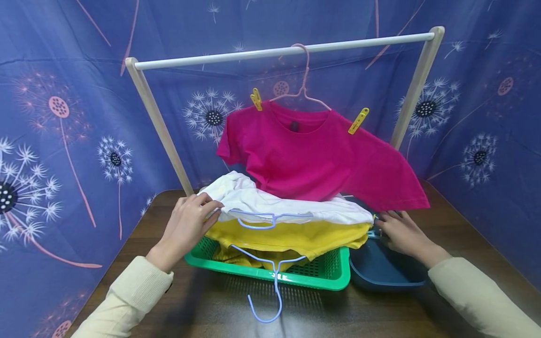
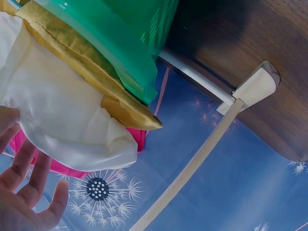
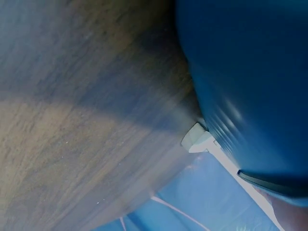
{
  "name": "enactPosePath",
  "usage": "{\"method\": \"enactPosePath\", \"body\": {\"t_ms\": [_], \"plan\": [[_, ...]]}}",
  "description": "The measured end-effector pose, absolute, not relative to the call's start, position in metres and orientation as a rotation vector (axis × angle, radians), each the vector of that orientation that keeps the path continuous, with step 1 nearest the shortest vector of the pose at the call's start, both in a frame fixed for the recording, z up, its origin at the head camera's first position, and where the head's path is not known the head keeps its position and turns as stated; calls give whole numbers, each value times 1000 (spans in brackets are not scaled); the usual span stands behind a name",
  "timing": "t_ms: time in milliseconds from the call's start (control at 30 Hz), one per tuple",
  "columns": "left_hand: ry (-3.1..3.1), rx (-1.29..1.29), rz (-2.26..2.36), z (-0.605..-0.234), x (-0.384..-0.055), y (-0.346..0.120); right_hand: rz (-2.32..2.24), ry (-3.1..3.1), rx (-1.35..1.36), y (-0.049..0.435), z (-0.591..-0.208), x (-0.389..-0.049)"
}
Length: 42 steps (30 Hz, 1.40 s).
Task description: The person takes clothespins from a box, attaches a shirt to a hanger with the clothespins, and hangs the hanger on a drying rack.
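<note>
My left hand [image 1: 192, 220] pinches the left end of a white garment [image 1: 270, 204], its thumb on the cloth in the left wrist view. A blue hanger [image 1: 258, 226] lies at the white garment's neckline. Beneath it is a yellow garment [image 1: 291, 234] with another blue hanger [image 1: 276, 277], its hook hanging over the front of a green basket [image 1: 296, 280]. My right hand [image 1: 401, 237] is over a dark blue basin [image 1: 382, 267], fingertips by a light blue clothespin [image 1: 374, 234] and a small yellow piece [image 1: 374, 217]. I cannot tell whether it grips either.
A magenta T-shirt [image 1: 304, 155] hangs by a pink hanger [image 1: 305, 84] from the rack's white rail [image 1: 220, 58], with yellow clothespins [image 1: 358, 120] at its shoulders. The rack's wooden posts [image 1: 160, 126] stand on the brown table [image 1: 211, 310]. A blue dandelion-patterned cloth [image 1: 55, 164] surrounds it.
</note>
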<state>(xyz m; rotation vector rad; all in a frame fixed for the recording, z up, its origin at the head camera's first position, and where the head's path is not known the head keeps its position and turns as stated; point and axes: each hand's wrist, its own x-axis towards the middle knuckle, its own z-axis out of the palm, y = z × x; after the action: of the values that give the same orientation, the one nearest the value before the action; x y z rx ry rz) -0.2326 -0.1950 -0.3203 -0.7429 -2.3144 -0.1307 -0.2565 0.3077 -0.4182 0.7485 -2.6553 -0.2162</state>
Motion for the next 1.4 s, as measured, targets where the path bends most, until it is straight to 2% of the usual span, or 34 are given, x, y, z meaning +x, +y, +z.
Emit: {"method": "enactPosePath", "body": {"t_ms": [967, 1400], "plan": [[-2332, -698, -155, -324, -240, -194, -80, -2604, 762, 295, -392, -228], [-2391, -666, -140, -327, -243, -194, 52, -2423, 860, 282, -363, -216]]}}
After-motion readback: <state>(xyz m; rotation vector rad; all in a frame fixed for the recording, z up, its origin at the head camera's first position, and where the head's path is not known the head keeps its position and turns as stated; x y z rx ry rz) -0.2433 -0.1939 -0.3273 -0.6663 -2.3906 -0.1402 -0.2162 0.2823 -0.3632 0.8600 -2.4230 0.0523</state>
